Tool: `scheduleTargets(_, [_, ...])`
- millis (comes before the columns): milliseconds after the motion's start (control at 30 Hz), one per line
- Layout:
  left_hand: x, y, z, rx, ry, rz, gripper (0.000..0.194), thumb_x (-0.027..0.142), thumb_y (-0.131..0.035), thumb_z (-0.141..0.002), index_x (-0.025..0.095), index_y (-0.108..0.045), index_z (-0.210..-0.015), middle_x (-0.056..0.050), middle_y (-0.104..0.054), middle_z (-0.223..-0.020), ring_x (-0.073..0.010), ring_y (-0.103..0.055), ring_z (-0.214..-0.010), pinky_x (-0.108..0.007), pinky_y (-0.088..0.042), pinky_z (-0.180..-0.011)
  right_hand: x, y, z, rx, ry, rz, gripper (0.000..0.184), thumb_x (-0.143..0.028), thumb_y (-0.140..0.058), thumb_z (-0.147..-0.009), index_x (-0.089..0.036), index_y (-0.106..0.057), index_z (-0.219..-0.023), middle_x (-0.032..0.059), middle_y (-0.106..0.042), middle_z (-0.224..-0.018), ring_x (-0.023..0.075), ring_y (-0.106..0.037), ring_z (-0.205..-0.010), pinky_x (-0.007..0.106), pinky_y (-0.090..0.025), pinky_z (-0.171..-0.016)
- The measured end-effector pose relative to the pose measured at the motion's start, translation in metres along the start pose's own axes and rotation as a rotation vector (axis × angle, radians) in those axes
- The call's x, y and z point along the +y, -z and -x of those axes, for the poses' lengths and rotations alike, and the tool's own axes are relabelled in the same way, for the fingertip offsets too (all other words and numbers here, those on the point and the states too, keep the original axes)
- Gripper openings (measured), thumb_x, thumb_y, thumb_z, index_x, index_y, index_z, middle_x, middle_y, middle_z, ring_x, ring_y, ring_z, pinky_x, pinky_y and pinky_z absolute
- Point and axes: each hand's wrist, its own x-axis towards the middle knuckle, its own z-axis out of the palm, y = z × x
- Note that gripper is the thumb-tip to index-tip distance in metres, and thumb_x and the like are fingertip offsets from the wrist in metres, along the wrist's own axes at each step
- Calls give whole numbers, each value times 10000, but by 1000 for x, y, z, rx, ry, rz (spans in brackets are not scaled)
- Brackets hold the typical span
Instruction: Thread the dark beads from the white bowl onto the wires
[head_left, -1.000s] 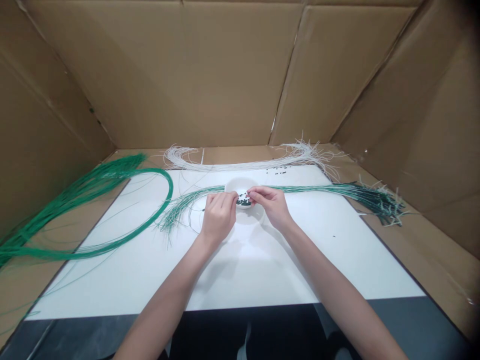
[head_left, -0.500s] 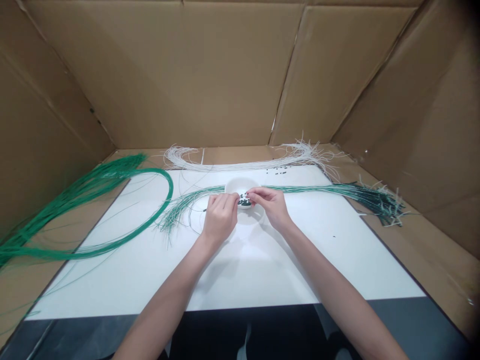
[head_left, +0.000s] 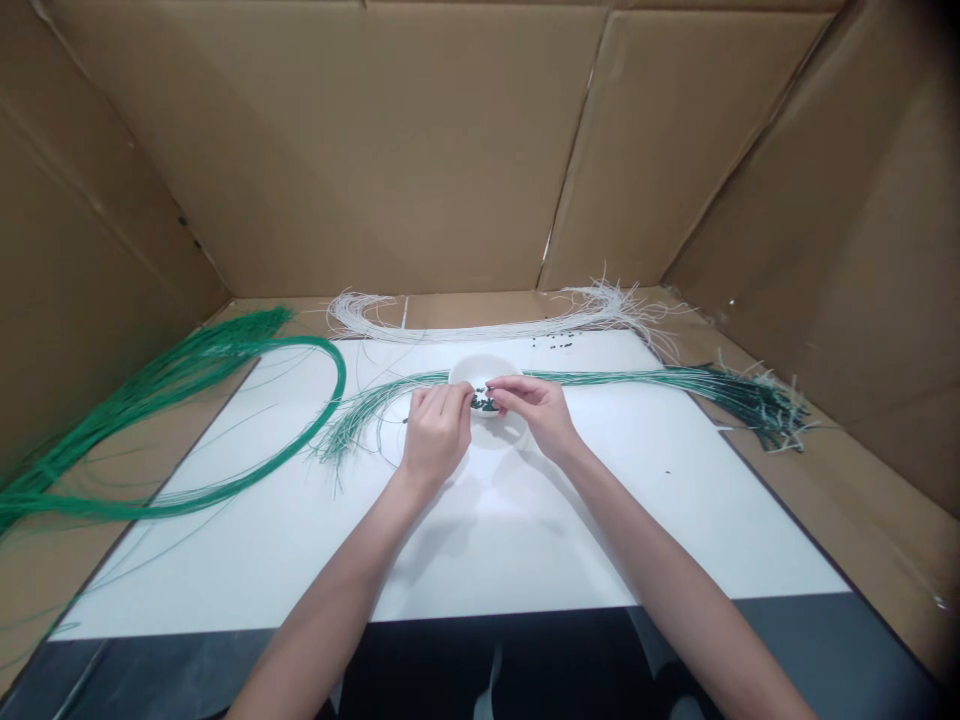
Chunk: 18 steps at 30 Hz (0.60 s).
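Observation:
A small white bowl (head_left: 480, 365) holds several tiny black pieces (head_left: 484, 404) and stands at the middle of the white board. My left hand (head_left: 439, 428) is closed in a pinch at the bowl's left rim; what its fingertips hold, if anything, is hidden. Over the right side of the bowl, my right hand (head_left: 538, 408) pinches thumb and forefinger together, and whatever is between them is too small to name. Behind the bowl runs a bundle of thin green strands (head_left: 615, 378), frayed at the left end and dark-tipped with white ends at the right.
A thick looped bundle of green strands (head_left: 330, 380) lies at left, partly on the board (head_left: 600, 560). White strands (head_left: 480, 332) stretch along the back. Black bits (head_left: 559, 342) are scattered behind the bowl. Cardboard walls (head_left: 360, 150) enclose the back and both sides.
Both hands have shifted slightly left over the bowl, the right fingertips a little further across it. The bowl and the strand bundles have stayed in place.

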Motion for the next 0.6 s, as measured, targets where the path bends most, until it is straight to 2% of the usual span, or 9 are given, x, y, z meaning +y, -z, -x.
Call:
scheduleTargets(167, [3,1,-1,2,-22,9,73,129,-422,-834,158,-489,-834,-8,-600,-705,-122,-531,-646,-264,-328,-679,0,0,-1,18,1,10,150,-266,-691,-589,-163,-658,-695,5,-626,-682,89,-522,-570,229,-442,-549])
scheduleTargets(433, [3,2,-1,-11,-33,19,81,135,-412,-841,157,-490,-847,-10,-601,-711,-119,-532,-652,-264,-324,-681,-1,0,-1,19,5,30,156,-292,-675,-606,-160,-651,-686,-5,-602,-638,80,-502,-542,230,-439,-546])
scheduleTargets(600, [4,4,-2,-13,-53,14,74,140,-419,-841,155,-489,-858,-12,-604,-714,-122,-537,-660,-262,-325,-673,0,2,-2,1,52,54,145,-294,-670,-621,-165,-648,-682,5,-611,-682,90,-523,-578,228,-443,-551])
